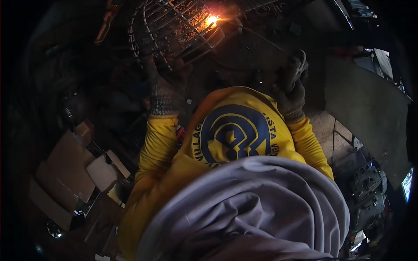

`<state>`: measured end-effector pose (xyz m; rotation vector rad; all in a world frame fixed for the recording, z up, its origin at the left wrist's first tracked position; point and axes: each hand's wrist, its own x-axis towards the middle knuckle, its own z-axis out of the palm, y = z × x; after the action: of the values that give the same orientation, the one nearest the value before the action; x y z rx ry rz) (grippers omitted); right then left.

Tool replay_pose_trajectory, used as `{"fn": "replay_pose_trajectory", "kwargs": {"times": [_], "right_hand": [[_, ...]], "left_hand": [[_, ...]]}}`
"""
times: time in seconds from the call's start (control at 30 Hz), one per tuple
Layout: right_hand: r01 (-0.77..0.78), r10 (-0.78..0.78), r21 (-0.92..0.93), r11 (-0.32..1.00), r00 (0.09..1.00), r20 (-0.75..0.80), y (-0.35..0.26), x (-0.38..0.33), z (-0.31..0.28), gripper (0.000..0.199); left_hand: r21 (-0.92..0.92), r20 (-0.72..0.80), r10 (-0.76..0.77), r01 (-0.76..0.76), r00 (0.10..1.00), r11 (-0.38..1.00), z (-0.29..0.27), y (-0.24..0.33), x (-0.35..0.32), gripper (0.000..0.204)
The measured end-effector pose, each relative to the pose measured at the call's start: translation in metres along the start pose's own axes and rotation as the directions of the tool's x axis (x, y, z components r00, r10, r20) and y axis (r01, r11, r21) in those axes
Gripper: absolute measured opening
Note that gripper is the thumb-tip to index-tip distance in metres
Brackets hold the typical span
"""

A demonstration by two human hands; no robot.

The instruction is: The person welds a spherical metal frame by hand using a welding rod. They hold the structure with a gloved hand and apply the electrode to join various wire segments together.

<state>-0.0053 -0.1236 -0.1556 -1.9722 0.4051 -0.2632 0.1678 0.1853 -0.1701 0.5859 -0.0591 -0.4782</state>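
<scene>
Welding on the round cage of thin grey metal rods (174,26), I have the bright orange arc (212,19) burning at its right edge, near the top of the view. My left hand (165,89), in a dark knitted glove, is pressed against the near side of the cage with the fingers spread wide on the rods. My right hand (292,85), gloved too, is curled tight around the dark welding-rod holder (298,65), well to the right of the spark; the thin electrode (257,35) runs from it up and left to the arc.

To do this well, I judge the left hand should stay clear of the glow while bracing the cage, and the right should hold the rod tip steady on the joint. Brown cardboard pieces (69,169) lie at lower left.
</scene>
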Motion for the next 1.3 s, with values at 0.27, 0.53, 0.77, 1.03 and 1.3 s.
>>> {"fn": "replay_pose_trajectory", "kwargs": {"times": [0.27,0.53,0.77,1.03,1.3], "right_hand": [[-0.047,0.047,0.075,0.996,0.999,0.003,0.009,-0.003,0.002,0.047],[-0.056,0.057,0.034,0.998,0.998,-0.013,-0.005,0.001,0.002,0.049],[-0.052,0.053,0.076,0.996,0.999,-0.010,0.004,0.000,0.004,0.047],[-0.264,0.245,0.385,0.884,0.964,0.099,0.017,-0.006,0.002,0.054],[-0.125,0.135,0.214,0.969,0.990,-0.033,0.017,-0.007,-0.004,0.047]], "left_hand": [[0.092,-0.476,-0.070,0.128,0.877,0.987,0.024,0.005,0.004,0.064],[0.051,-0.616,-0.107,0.175,0.781,0.983,0.047,0.007,0.014,0.043],[0.058,-0.531,-0.104,0.159,0.841,0.986,0.041,0.007,0.009,0.062],[0.068,-0.273,-0.034,0.054,0.961,0.996,0.018,0.001,0.002,0.079],[0.124,-0.631,-0.053,0.168,0.774,0.978,0.048,0.003,0.017,0.051]]}}
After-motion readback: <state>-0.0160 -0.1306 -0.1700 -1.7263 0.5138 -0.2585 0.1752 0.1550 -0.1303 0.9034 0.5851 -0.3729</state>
